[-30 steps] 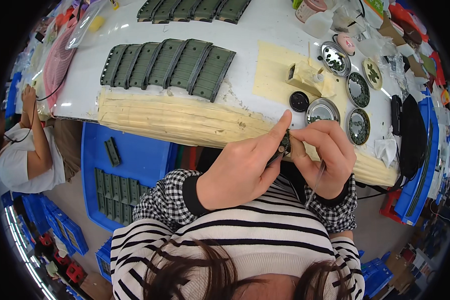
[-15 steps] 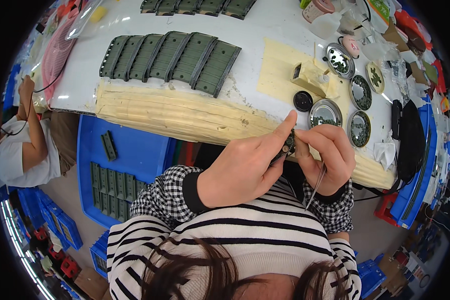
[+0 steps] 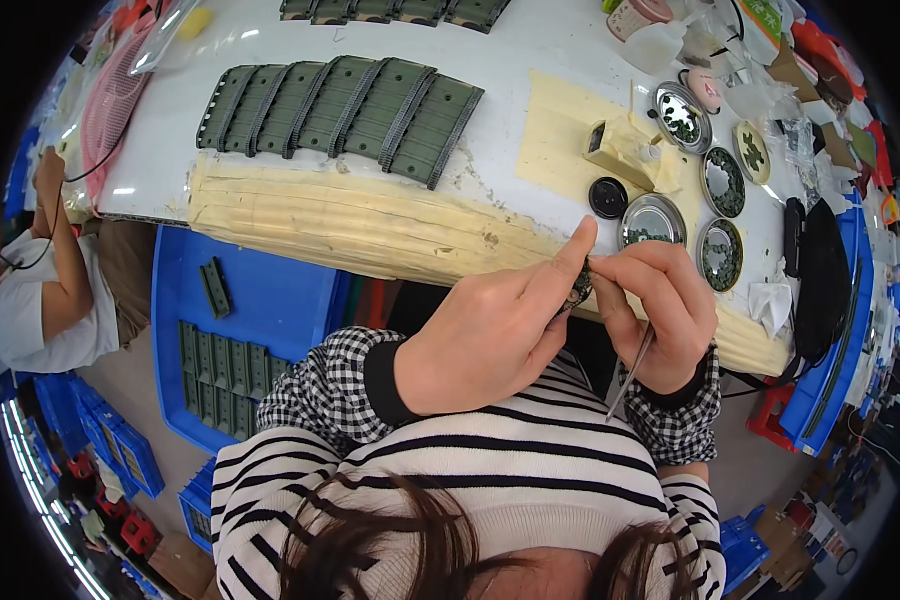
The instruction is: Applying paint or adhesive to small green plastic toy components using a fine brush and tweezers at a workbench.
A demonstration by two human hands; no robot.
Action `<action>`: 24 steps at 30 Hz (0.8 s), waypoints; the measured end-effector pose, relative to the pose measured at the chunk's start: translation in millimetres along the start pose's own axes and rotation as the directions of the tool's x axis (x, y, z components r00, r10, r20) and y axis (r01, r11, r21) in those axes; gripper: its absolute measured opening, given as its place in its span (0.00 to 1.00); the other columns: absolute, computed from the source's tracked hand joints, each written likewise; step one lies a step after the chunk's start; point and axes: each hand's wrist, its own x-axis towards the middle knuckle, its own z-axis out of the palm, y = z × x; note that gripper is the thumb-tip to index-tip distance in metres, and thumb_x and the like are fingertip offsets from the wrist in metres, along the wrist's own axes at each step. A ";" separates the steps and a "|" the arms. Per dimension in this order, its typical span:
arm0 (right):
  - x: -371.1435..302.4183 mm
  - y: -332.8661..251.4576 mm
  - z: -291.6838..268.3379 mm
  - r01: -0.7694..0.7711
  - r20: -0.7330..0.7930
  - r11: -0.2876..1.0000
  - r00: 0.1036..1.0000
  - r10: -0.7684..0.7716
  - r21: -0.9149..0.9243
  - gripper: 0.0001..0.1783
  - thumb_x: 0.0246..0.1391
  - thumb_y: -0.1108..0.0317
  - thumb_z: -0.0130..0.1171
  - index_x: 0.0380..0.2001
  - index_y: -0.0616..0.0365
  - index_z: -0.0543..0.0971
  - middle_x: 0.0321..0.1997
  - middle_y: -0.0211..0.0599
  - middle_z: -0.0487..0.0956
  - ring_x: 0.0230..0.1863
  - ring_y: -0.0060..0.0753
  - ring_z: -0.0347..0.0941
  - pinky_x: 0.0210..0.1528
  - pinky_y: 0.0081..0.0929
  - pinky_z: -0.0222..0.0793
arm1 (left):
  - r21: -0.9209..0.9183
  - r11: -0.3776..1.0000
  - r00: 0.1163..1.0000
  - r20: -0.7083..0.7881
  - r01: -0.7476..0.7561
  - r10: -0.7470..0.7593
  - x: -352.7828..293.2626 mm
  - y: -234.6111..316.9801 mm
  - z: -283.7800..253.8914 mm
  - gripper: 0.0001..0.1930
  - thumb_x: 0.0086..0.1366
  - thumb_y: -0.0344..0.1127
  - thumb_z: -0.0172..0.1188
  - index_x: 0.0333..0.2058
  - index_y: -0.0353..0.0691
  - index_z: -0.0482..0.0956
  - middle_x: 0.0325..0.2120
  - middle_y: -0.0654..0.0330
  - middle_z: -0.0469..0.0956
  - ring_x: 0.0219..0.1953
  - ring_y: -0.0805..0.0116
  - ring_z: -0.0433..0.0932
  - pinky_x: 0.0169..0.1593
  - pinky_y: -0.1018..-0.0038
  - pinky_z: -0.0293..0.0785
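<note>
Both hands pinch a small dark part just right of frame centre, held close over the table edge.

The left hand (image 3: 490, 335) steadies the part (image 3: 578, 287) between thumb and forefinger; the right hand (image 3: 660, 305) grips it too — a thin metal tool (image 3: 630, 375) trailing from its palm — with round tins (image 3: 650, 218) of spares within reach.

Left hand (image 3: 490, 335), right hand (image 3: 660, 310) pinched together

Small dark part (image 3: 578, 285) mostly hidden between both grips' fingers (image 3: 570, 262)
</note>
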 end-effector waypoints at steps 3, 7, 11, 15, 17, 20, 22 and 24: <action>2.6 1.5 -0.9 0.099 -0.002 0.992 0.995 -0.100 -0.077 0.17 0.34 0.79 0.70 0.33 0.63 0.81 0.29 0.38 0.76 0.23 0.35 0.74 0.23 0.27 0.69 | -0.007 1.000 1.000 0.013 0.008 -0.008 1.7 0.9 -0.8 0.37 0.55 0.19 0.59 0.65 0.30 0.60 0.26 0.48 0.77 0.24 0.57 0.78 0.32 0.71 0.75; 4.1 -1.3 -6.9 0.183 0.083 0.964 0.982 -0.170 -0.190 0.18 0.33 0.78 0.70 0.34 0.65 0.80 0.30 0.38 0.76 0.23 0.35 0.74 0.23 0.26 0.70 | -0.051 0.999 1.000 0.005 0.020 -0.019 1.7 0.8 -0.5 0.37 0.55 0.19 0.59 0.65 0.31 0.60 0.28 0.46 0.78 0.26 0.56 0.79 0.34 0.71 0.76; 3.9 -1.5 -7.1 0.165 0.084 0.974 0.985 -0.153 -0.157 0.18 0.34 0.78 0.69 0.35 0.65 0.80 0.30 0.39 0.76 0.24 0.36 0.75 0.24 0.27 0.71 | -0.059 0.998 0.999 0.009 0.033 -0.033 0.4 -0.6 0.9 0.37 0.55 0.19 0.59 0.65 0.30 0.60 0.28 0.46 0.78 0.25 0.56 0.79 0.33 0.72 0.75; 1.3 -1.5 -0.8 0.060 0.030 0.998 0.998 -0.059 -0.033 0.17 0.36 0.80 0.69 0.36 0.66 0.80 0.30 0.40 0.76 0.24 0.37 0.75 0.24 0.28 0.71 | -0.043 0.999 1.000 0.003 0.023 -0.023 2.2 0.0 0.3 0.37 0.55 0.19 0.59 0.65 0.30 0.59 0.26 0.47 0.77 0.24 0.57 0.78 0.32 0.73 0.75; 0.7 -4.5 0.5 0.016 0.025 1.000 1.000 -0.016 0.000 0.17 0.38 0.80 0.68 0.36 0.66 0.80 0.30 0.40 0.76 0.24 0.37 0.75 0.24 0.28 0.71 | -0.052 0.999 1.000 -0.009 0.017 -0.017 1.7 -1.0 1.9 0.37 0.55 0.18 0.58 0.65 0.30 0.59 0.25 0.48 0.76 0.23 0.58 0.77 0.31 0.73 0.74; -1.7 -7.3 2.7 -0.030 0.019 0.999 0.999 0.029 0.043 0.16 0.40 0.80 0.68 0.37 0.65 0.80 0.31 0.41 0.76 0.24 0.37 0.75 0.24 0.27 0.71 | -0.037 0.998 0.999 0.004 0.045 -0.045 2.5 2.0 -0.4 0.37 0.55 0.18 0.58 0.65 0.30 0.59 0.25 0.48 0.77 0.23 0.58 0.77 0.31 0.73 0.74; -2.0 -8.1 3.1 -0.055 0.008 0.996 0.999 0.054 0.067 0.16 0.41 0.80 0.68 0.37 0.65 0.80 0.31 0.41 0.76 0.24 0.36 0.75 0.24 0.26 0.71 | -0.031 0.999 0.999 -0.029 0.015 -0.016 2.4 -0.2 1.6 0.37 0.55 0.18 0.58 0.65 0.30 0.59 0.26 0.48 0.77 0.23 0.59 0.78 0.31 0.74 0.75; -3.1 -9.1 3.5 -0.058 0.016 0.995 0.998 0.057 0.083 0.16 0.42 0.80 0.68 0.38 0.65 0.80 0.32 0.41 0.76 0.25 0.35 0.75 0.24 0.26 0.71 | -0.039 0.999 0.999 -0.046 0.011 -0.013 3.2 -1.3 2.1 0.37 0.55 0.18 0.58 0.65 0.30 0.59 0.27 0.48 0.77 0.24 0.59 0.79 0.32 0.74 0.75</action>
